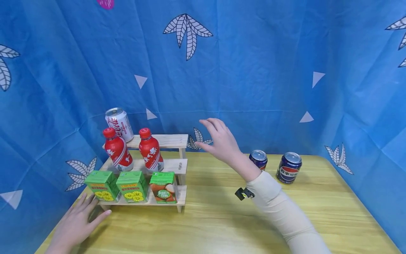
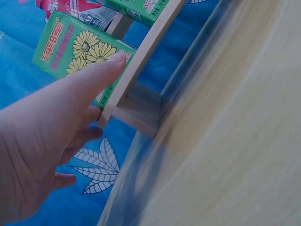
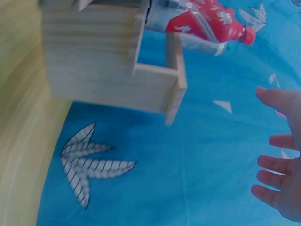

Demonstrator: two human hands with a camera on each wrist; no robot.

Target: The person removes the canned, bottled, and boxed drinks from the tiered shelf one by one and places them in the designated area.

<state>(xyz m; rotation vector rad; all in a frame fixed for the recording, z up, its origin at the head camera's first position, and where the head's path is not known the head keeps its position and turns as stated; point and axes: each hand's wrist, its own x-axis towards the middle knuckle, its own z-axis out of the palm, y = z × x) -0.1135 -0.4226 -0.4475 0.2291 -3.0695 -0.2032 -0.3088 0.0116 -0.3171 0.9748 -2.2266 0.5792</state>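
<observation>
A wooden three-step rack (image 1: 169, 141) stands at the left of the table. My left hand (image 1: 77, 220) lies beside its lower left corner, fingers extended, close to a green drink carton with yellow flowers (image 1: 103, 185). In the left wrist view the thumb overlaps that carton (image 2: 70, 47). My right hand (image 1: 220, 141) hovers in the air right of the rack, fingers spread, holding nothing. A second flower carton (image 1: 132, 187) and a green-and-brown carton (image 1: 163, 187) share the bottom step. Two red bottles (image 1: 118, 150) occupy the middle step, and a white cola can (image 1: 120, 124) the top one.
Two dark blue cola cans, one partly behind the right forearm (image 1: 258, 158) and one farther right (image 1: 288, 167), stand at the back right of the wooden table (image 1: 222, 218). Blue patterned cloth (image 1: 253, 70) encloses the back and sides.
</observation>
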